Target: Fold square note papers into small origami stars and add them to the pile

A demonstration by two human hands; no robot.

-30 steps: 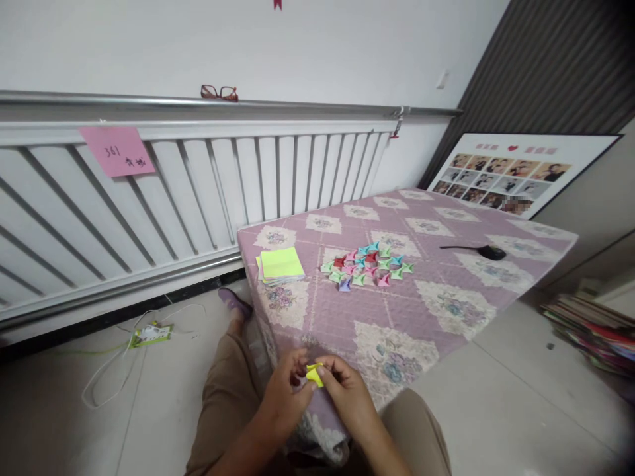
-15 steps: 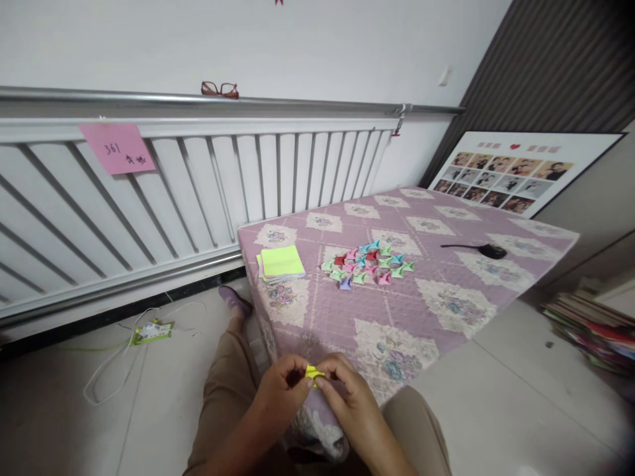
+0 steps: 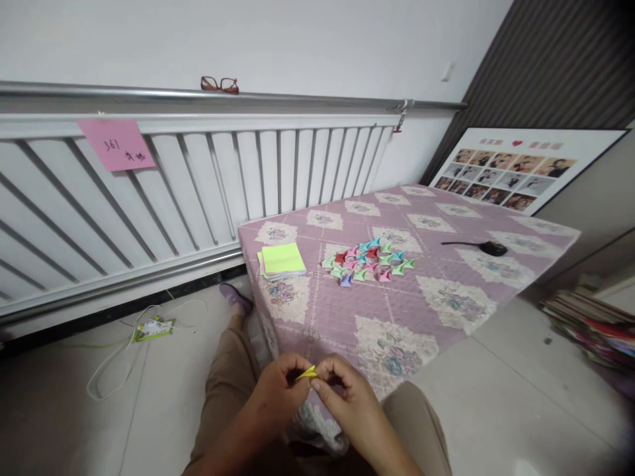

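Observation:
A small folded piece of yellow paper [image 3: 307,373] is pinched between my two hands, just over the near edge of the table. My left hand [image 3: 284,387] grips its left side with thumb and fingers. On the right side, my right hand [image 3: 343,390] holds it, thumb pressed toward the fold. The fingers cover much of the paper. Farther off on the cloth, several folded paper pieces [image 3: 372,254] in green, pink, red, blue and purple sit in a cluster. Left of them lies a stack of square paper sheets [image 3: 282,258], yellow-green on top.
A purple floral tablecloth [image 3: 337,324] covers the table. A black ladle-like spoon [image 3: 491,248] lies at its right. Behind stands a white radiator [image 3: 268,172] with a pink note [image 3: 116,145]; glasses [image 3: 219,84] rest on the pipe. A power strip [image 3: 153,328] with cables lies on the floor.
The yellow paper has turned between my fingers and now shows a narrower, pointed edge. Both hands stay in nearly the same place, and the cluster and stack are unmoved.

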